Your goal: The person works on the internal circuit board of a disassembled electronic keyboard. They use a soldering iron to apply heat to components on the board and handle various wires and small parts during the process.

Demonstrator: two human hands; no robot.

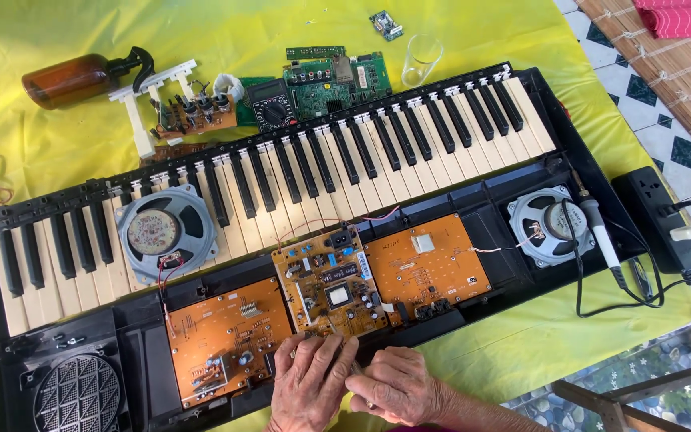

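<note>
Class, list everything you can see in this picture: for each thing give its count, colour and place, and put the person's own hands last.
keyboard: one, black case, white and black keys, opened, lying across the cloth.
orange circuit boards: three, in the open case, below the keys.
speakers: two, grey; one lying on the keys at left, one at right.
green circuit board: one, above the keys.
multimeter: one, black, beside the green board.
brown bottle: one, lying top left.
glass: one, clear, top centre.
soldering iron: one, white handle, right.
power strip: one, black, far right.
yellow cloth: one, under everything.
left hand and right hand: at the middle orange board's lower edge.
</note>
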